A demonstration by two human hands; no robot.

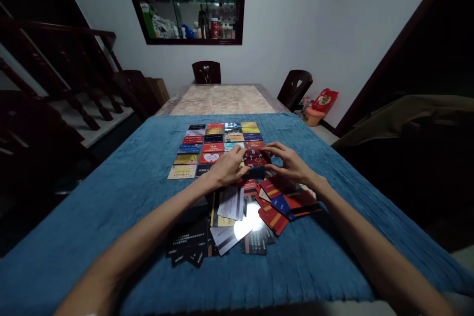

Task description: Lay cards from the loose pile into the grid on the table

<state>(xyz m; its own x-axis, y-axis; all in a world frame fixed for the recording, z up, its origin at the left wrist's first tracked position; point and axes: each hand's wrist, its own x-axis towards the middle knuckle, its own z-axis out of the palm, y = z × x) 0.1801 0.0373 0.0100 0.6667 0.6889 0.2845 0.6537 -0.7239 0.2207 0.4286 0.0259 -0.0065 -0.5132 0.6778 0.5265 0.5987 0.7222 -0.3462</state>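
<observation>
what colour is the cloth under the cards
The cloth is plain blue, seen best in the head view, left of the cards.

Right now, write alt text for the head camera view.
A person's left hand and right hand reach over rows of colorful cards on a blue cloth, a dark card between them, with loose cards overlapping nearer the person.

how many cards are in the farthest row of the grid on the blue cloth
4, side by side from left to right: a black card, a red card, a blue card and a yellow card.
</observation>
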